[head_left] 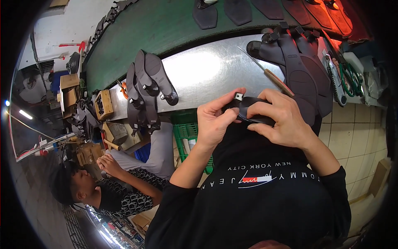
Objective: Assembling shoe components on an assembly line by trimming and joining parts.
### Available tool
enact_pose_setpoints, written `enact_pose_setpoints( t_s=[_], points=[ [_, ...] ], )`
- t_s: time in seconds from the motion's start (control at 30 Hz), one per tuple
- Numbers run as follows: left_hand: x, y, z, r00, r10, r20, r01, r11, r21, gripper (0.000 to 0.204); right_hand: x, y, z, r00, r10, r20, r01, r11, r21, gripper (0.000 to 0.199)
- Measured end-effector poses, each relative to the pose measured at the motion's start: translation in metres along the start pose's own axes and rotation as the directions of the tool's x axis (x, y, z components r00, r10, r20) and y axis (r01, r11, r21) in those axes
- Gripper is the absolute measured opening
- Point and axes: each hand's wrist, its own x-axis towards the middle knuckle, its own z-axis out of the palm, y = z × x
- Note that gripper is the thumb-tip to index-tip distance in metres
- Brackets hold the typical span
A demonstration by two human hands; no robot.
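Observation:
Both my hands hold a black heeled shoe (253, 108) close to my chest, its small white heel tip (239, 96) pointing up. My left hand (215, 122) grips the shoe's left end, with the thumb and forefinger next to the heel tip. My right hand (282, 118) wraps over the shoe's right side. A thin metal-bladed tool with a wooden handle (271, 76) sticks up and to the left from behind my right hand; it seems to be held there too. Both hands are above the near edge of a shiny metal workbench (207, 70).
Black heeled shoes (147, 89) are stacked on the bench at left, and more lie piled (298, 66) at right. Green-handled scissors (350, 79) and a brush (335, 81) lie far right. Dark soles (205, 16) ride a green belt (137, 37). A seated co-worker (112, 186) is at lower left, a green crate (186, 135) below.

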Motion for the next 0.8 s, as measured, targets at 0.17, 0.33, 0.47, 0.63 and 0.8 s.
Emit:
enact_pose_setpoints(
  t_s=[0.17, 0.33, 0.47, 0.63, 0.8],
  points=[
    [0.000, 0.000, 0.002, 0.998, 0.053, -0.035, -0.052, 0.999, 0.017, 0.038, -0.001, 0.002, 0.008, 0.999, 0.024, -0.041, -0.023, 1.000, 0.002, 0.027],
    [0.002, 0.003, -0.008, 0.985, -0.172, -0.001, 0.168, 0.967, -0.189, 0.044, -0.005, 0.003, 0.013, 0.983, -0.102, -0.154, 0.090, 0.992, -0.083, 0.026],
    [0.004, 0.013, -0.009, 0.972, -0.154, 0.176, 0.217, 0.877, -0.429, 0.053, -0.006, 0.001, 0.010, 0.954, -0.228, -0.194, 0.205, 0.970, -0.131, 0.026],
    [-0.001, 0.010, -0.013, 0.942, -0.276, 0.191, 0.306, 0.941, -0.145, 0.045, -0.006, -0.006, 0.008, 0.973, -0.103, -0.207, 0.085, 0.992, -0.091, 0.022],
    [-0.001, 0.017, -0.010, 0.937, -0.296, 0.183, 0.304, 0.953, -0.013, 0.033, -0.008, 0.002, 0.010, 0.975, -0.061, -0.216, 0.063, 0.998, 0.002, 0.017]
  ],
)
